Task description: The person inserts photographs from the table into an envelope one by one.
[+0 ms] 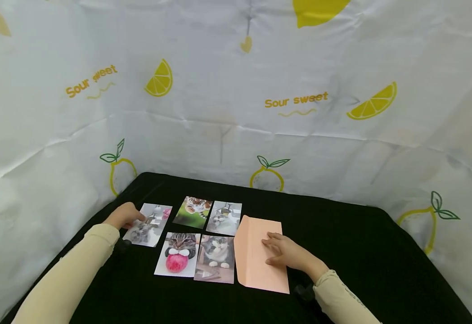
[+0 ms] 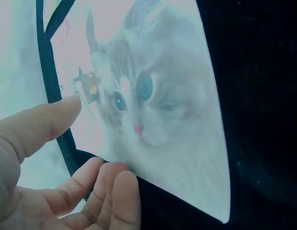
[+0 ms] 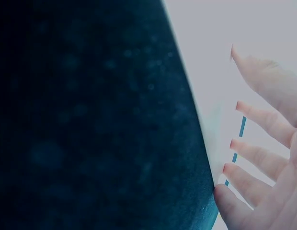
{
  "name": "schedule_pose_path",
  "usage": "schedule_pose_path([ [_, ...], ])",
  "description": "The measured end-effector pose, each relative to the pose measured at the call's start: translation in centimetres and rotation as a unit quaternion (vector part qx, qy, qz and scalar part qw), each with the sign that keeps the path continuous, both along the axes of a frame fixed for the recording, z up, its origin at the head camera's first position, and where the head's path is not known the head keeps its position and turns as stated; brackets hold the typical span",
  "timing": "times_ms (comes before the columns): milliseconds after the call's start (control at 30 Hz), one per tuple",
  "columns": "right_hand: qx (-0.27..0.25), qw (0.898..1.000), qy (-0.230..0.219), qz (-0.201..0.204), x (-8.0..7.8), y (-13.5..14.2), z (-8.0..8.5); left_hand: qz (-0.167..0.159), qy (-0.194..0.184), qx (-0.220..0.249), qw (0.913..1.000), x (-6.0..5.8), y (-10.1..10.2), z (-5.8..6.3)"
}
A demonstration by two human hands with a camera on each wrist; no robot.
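Observation:
My left hand (image 1: pixel 123 216) reaches over the left edge of a kitten photo (image 1: pixel 148 231) on the dark cloth. In the left wrist view its thumb is over the picture and its other fingertips are by the lower edge, a gap between them. My right hand (image 1: pixel 288 254) spreads its fingers on a peach envelope (image 1: pixel 256 270) whose flap points left. Between the hands lie further photos: a tiger cub (image 1: pixel 191 213), a pale kitten (image 1: pixel 222 218), a tabby with a pink ball (image 1: pixel 177 261) and a grey-and-white cat (image 1: pixel 215 258).
A black cloth (image 1: pixel 361 252) covers the table, its surface extending right of the envelope. White fabric (image 1: pixel 203 99) printed with lemons and lettering hangs behind and at both sides. The table's left edge runs close beside the left forearm.

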State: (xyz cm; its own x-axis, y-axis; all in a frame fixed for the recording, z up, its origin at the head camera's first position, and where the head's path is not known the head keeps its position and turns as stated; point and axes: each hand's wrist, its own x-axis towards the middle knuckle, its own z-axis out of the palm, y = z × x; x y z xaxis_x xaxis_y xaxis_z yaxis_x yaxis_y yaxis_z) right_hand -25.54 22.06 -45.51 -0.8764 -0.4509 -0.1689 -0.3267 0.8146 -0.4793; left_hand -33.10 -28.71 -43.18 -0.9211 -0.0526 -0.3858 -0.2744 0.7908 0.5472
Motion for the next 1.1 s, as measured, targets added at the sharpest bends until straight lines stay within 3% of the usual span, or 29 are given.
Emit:
schedule_pose_path([
  [100, -0.003, 1.000, -0.003, -0.006, 0.1, -0.1, 0.1, 0.009, 0.018, -0.014, 0.9997, 0.7, 0.5, 0.2],
  [433, -0.013, 1.000, -0.013, -0.020, 0.2, 0.0, 0.0, 0.009, 0.049, -0.080, 0.9956, 1.1, 1.1, 0.0],
  [733, -0.011, 1.000, -0.010, -0.007, 0.2, 0.0, 0.0, 0.033, 0.100, -0.088, 0.9906, 1.6, 0.9, -0.1],
  [933, -0.006, 1.000, -0.005, -0.003, 0.1, 0.0, 0.0, 0.030, 0.132, -0.039, 0.9900, 1.5, 0.2, 0.0],
  [1100, -0.009, 1.000, -0.004, -0.006, 0.1, 0.1, 0.2, 0.031, 0.096, 0.023, 0.9947, 1.4, 0.2, 0.9],
])
